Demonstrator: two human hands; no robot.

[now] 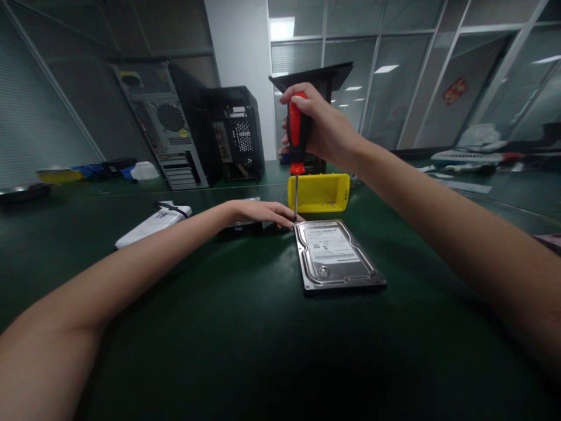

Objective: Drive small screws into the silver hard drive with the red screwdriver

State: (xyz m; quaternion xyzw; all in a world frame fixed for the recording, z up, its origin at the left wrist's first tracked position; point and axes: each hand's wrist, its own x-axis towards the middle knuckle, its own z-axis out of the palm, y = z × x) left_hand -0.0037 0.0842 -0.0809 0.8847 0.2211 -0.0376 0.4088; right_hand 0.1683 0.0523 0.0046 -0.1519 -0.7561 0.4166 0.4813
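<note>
Hard drive (333, 257) lies label-up on worktop (210, 333), fine print unreadable. Right hand (323, 120): fingers wrapped round screwdriver (298, 137), tip at drive's far left corner, contact unclear. Left hand (267, 211) beside tip; cannot tell if fingers grip. Same hand partly covers dark object (240, 230). Specks in yellow tray (312, 188) too small to identify.

The right hand (322, 120) held upright a red-and-black-handled metal screwdriver (298, 137), its tip at the far left corner of a silver rectangular hard drive (337, 270) (it carried a white label (331, 244)); the left hand (268, 211) reached this corner too.
</note>
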